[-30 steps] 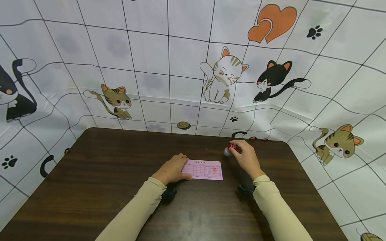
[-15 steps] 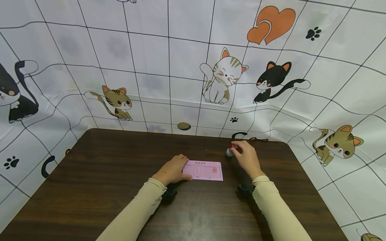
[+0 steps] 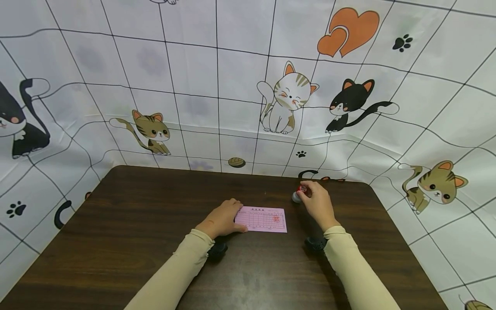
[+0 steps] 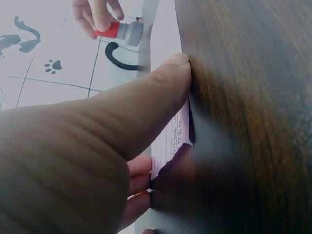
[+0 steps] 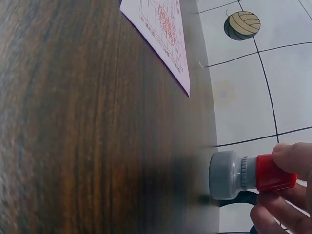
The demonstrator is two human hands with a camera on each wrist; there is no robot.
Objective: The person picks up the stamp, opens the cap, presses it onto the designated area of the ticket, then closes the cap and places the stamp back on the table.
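Note:
A pink printed form (image 3: pixel 261 219) lies flat on the brown table (image 3: pixel 147 202), with a red stamp mark near its right end. My left hand (image 3: pixel 221 218) rests at its left end. In the left wrist view, the thumb lies straight along the form's near edge and the other fingers reach its far side. To the right and farther back, my right hand (image 3: pixel 318 206) pinches a stamp (image 5: pixel 229 175) by its red handle. The stamp's grey end (image 3: pixel 296 197) points down and left, close over the table; the right wrist view shows a ridged collar between grey end and handle.
Dark wrist-worn devices sit under both wrists, the left device (image 3: pixel 218 250) and the right device (image 3: pixel 315 244). Behind the table's far edge hangs a white sheet (image 3: pixel 193 107) printed with cats and grid lines; it also runs along both sides.
My right hand stays nearly in place while the stamp's grey end shifts slightly right and down. The left hand and the form keep their place.

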